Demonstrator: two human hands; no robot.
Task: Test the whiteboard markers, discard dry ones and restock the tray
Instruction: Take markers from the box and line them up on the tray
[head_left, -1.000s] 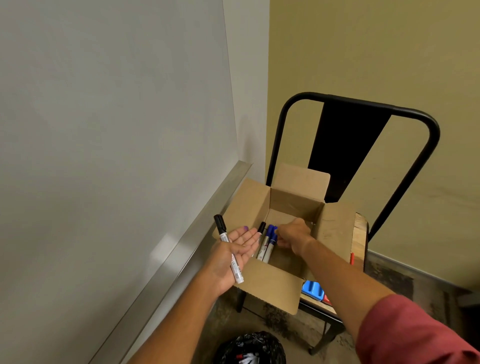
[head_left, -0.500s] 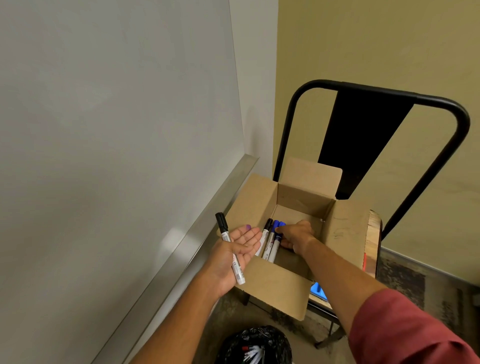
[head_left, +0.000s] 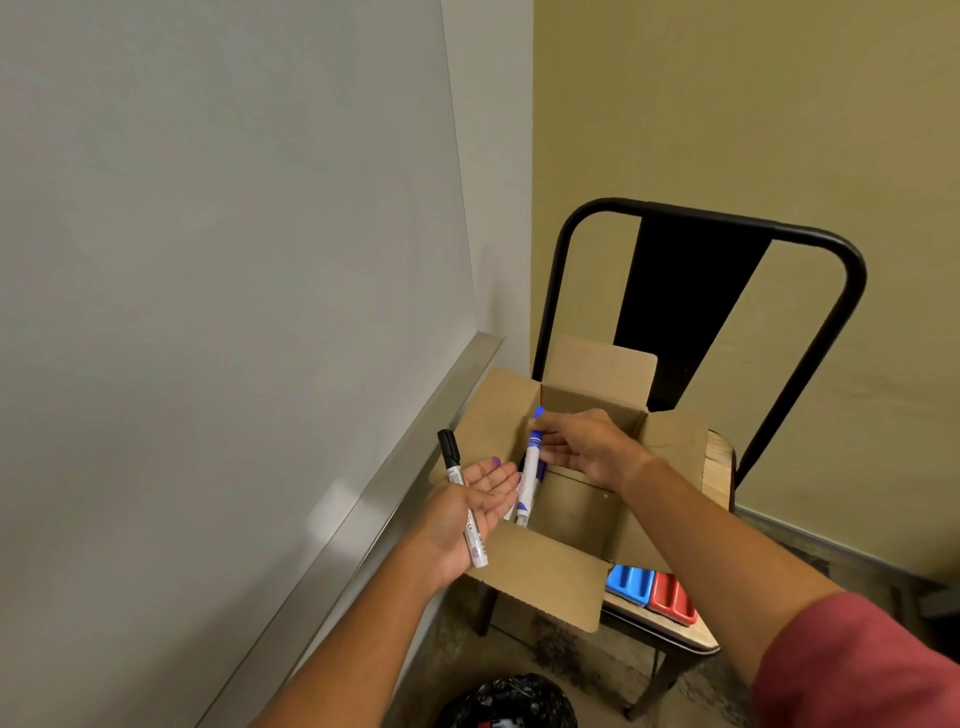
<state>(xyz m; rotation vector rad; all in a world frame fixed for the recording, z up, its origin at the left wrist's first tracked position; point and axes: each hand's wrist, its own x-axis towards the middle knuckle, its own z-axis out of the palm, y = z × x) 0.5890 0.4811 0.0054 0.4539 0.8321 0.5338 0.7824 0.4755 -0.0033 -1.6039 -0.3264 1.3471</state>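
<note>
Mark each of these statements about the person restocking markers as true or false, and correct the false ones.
1. The right hand pinches a blue-capped marker. True.
2. The black-capped marker lies across the open left hand. True.
3. The cardboard box sits on the floor. False: it sits on the chair.
4. The box flaps are closed. False: they are folded open.
5. A blue eraser and a red eraser lie side by side on the chair seat. True.

One head-worn camera looks forward and down from close above the open cardboard box (head_left: 524, 582) on a chair (head_left: 711, 457). The whiteboard (head_left: 208, 260) fills nine o'clock, the yellow wall (head_left: 753, 104) two o'clock.
</note>
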